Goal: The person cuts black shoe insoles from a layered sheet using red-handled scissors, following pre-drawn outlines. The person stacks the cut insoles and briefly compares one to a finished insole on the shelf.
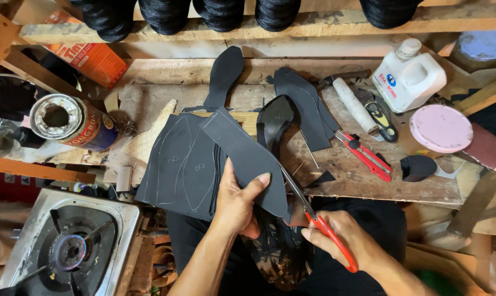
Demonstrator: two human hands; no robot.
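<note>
The left hand [236, 203] has its grip closed on a black sole-shaped piece [247, 156], thumb over its near edge, held above the near edge of the wooden counter [368, 181]. The right hand [346, 238] has its grip closed around red-handled scissors [319, 222], blades at the piece's right edge. A dark marked sheet [177, 164] lies just left

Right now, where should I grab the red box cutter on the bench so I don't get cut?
Take the red box cutter by the middle of its long plastic handle, coming from above. It lies flat on the wooden bench, slanting, with its metal end pointing up-left; keep fingers off that end.
</note>
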